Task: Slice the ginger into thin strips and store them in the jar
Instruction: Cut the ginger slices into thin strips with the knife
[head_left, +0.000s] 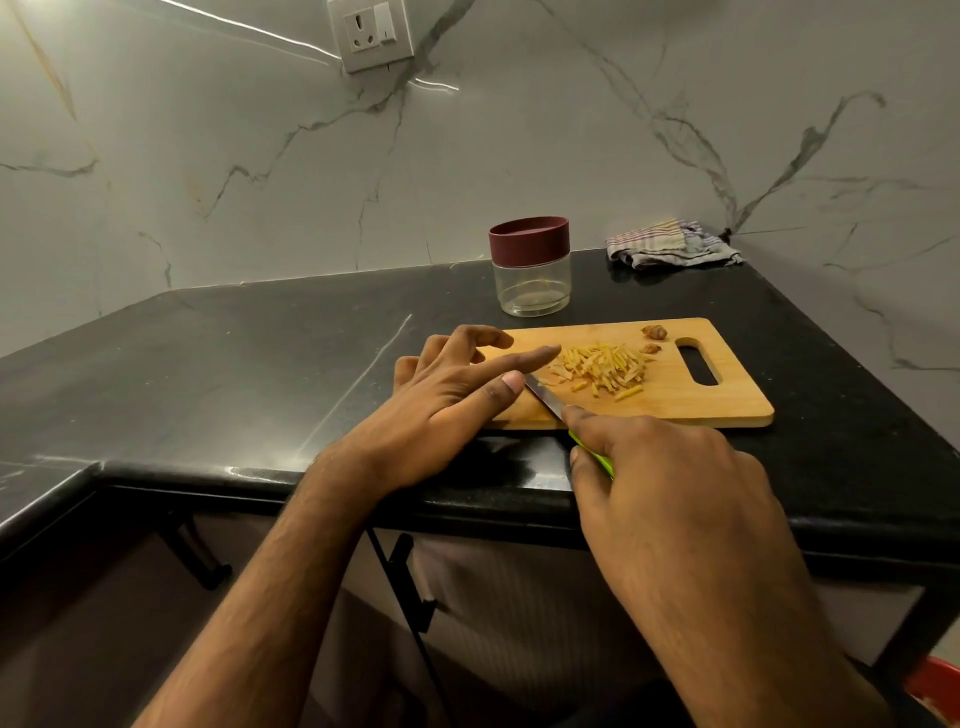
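A pile of thin yellow ginger strips (602, 368) lies on a wooden cutting board (727, 400) on the black counter. Two small ginger end pieces (653, 331) sit near the board's handle slot. My right hand (670, 493) grips a knife with a green handle (592, 456); its blade (543, 397) lies low on the board, tip hidden under my left thumb. My left hand (447, 395) hovers over the board's left end with straight fingers, the index pointing at the strips. A clear glass jar (532, 286) with a maroon lid (529, 238) stands behind the board, lid on.
A striped cloth (670, 244) lies crumpled in the back right corner of the counter (234, 353). A marble wall with a power socket (371, 32) rises behind. The counter's front edge runs just under my wrists, with cabinet doors below.
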